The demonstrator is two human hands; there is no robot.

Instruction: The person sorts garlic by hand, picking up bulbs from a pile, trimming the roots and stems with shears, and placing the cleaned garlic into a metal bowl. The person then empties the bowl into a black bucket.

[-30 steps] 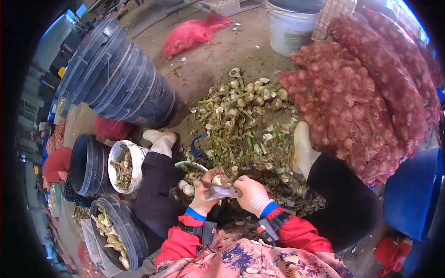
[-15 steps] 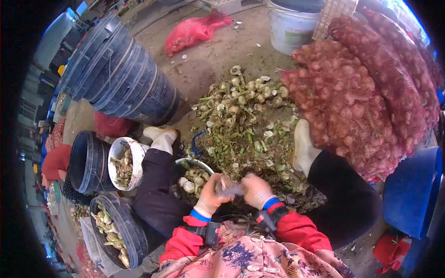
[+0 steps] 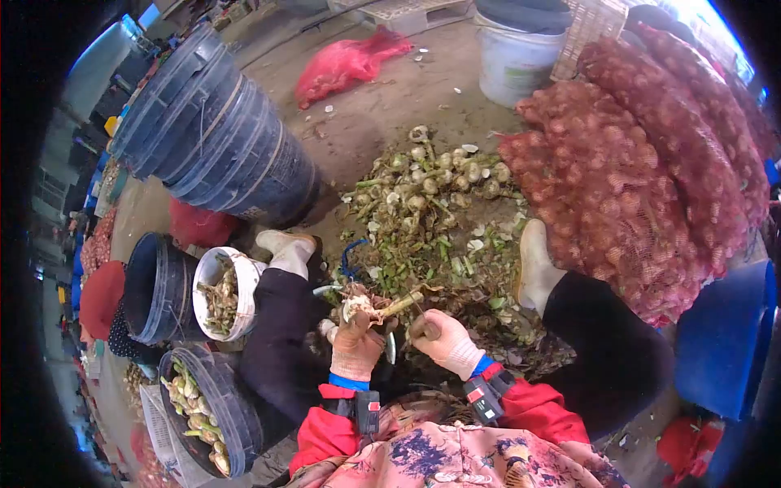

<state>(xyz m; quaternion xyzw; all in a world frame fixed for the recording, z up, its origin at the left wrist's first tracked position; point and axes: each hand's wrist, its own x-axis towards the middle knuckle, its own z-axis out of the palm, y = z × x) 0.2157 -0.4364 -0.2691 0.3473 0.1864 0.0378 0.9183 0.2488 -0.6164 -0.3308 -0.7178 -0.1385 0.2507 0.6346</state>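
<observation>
My left hand (image 3: 356, 356), in a pale glove, is closed around a garlic bulb (image 3: 355, 307) with loose papery skin. Its stem (image 3: 400, 305) points right, toward my other hand. My right hand (image 3: 451, 345), also gloved, is curled just below the stem's end; what its fingers hold, if anything, is too small to make out. Beneath my hands is a container between my legs, of which a bit of pale rim (image 3: 391, 347) shows; my left hand mostly hides it. In front lies a heap of garlic bulbs (image 3: 419, 183) with cut stems and leaf scraps (image 3: 455, 256).
At left are a stack of dark buckets (image 3: 220, 130), a white bucket (image 3: 247, 285) of trimmings and a dark bucket (image 3: 236, 407) with stemmed pieces. Full red mesh sacks (image 3: 606, 187) lie at right, near a blue tub (image 3: 724, 342). A white bucket (image 3: 519, 65) stands behind.
My hands were close together and blurred over the container of bulbs. Now they are farther apart, and a stemmed garlic bulb shows clearly in my left hand. The view has tilted slightly.
</observation>
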